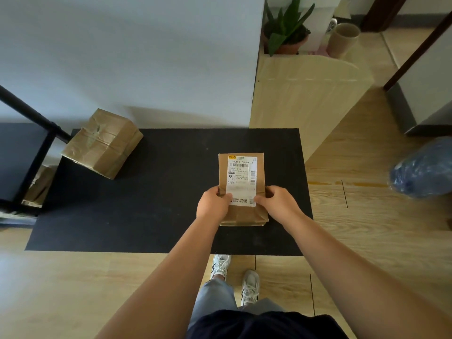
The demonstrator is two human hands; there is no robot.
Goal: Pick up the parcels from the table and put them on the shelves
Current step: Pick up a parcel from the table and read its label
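Single head-worn wide-angle view, steeply downward over the black table (close, floor and feet included).

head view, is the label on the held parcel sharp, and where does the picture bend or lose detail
Head view: the label on the parcel held by both hands is sharp enough to show a barcode and digits, small print blurs; wide-angle bending curves the cabinet edges; the black table shows little texture.

The setting is a domestic or small-office room. Indicators: wood-pattern floor, white wall, potted plant on a pale wooden cabinet, black metal shelves, low black table.
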